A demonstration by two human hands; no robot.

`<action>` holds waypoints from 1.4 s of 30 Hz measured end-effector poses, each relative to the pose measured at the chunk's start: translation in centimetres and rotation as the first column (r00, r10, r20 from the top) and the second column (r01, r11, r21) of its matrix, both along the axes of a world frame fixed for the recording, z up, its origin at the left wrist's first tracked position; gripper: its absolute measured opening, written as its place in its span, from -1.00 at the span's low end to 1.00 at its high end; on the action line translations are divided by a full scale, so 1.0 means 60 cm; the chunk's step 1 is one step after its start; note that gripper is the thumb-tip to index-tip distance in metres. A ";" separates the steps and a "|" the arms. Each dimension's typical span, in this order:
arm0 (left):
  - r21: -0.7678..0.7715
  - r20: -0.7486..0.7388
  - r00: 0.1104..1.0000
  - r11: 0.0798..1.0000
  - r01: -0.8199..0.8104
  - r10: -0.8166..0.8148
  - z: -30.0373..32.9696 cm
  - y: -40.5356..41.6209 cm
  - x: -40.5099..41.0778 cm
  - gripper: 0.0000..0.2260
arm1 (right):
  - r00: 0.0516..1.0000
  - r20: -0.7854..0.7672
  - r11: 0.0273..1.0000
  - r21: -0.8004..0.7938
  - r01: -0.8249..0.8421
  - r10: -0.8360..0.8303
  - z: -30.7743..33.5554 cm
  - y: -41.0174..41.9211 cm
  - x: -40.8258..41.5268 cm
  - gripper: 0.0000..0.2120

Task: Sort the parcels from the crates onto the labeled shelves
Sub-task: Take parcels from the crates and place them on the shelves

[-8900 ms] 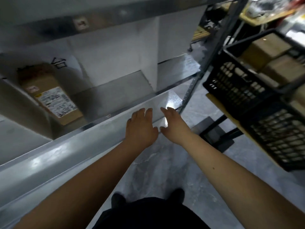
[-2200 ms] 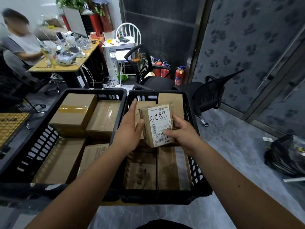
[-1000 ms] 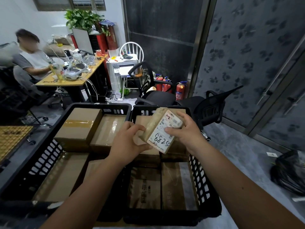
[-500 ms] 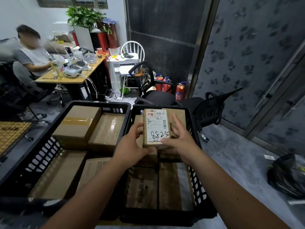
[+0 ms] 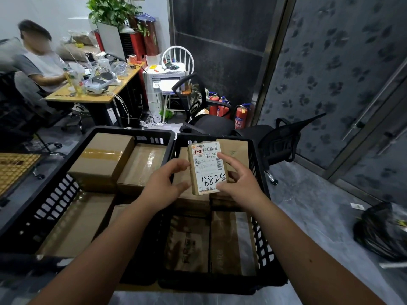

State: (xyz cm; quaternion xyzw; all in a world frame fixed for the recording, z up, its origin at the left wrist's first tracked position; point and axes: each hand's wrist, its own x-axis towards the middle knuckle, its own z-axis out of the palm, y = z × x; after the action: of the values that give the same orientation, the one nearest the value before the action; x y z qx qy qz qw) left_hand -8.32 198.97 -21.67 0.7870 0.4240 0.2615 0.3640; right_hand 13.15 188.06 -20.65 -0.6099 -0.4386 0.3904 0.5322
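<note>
the right hand (image 5: pixel 239 183) grips a small parcel (image 5: pixel 208 168) by its right edge, thumb on the label marked 8825 and fingers curled behind, holding it upright above the right crate (image 5: pixel 259 183). the left hand (image 5: pixel 164 186) is loosely spread with its fingertips just at the parcel's left edge, and actual contact cannot be told. beside it the left crate (image 5: pixel 57 192) is packed with brown boxes (image 5: pixel 101 159), and black office chairs (image 5: pixel 282 139) stand behind the crates.
</note>
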 end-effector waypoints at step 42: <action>0.670 -0.371 -0.078 0.208 -0.713 0.925 0.211 -0.624 -0.281 -0.37 | 0.313 0.048 0.288 0.276 -0.917 0.949 0.115 -0.151 -0.403 -0.22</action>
State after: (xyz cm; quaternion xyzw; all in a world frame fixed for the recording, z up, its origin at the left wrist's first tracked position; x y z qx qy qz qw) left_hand -25.16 161.54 -9.02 0.4164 0.8776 0.1386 -0.1927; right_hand -11.02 179.00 -13.75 -0.1404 -0.7226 0.6052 0.3031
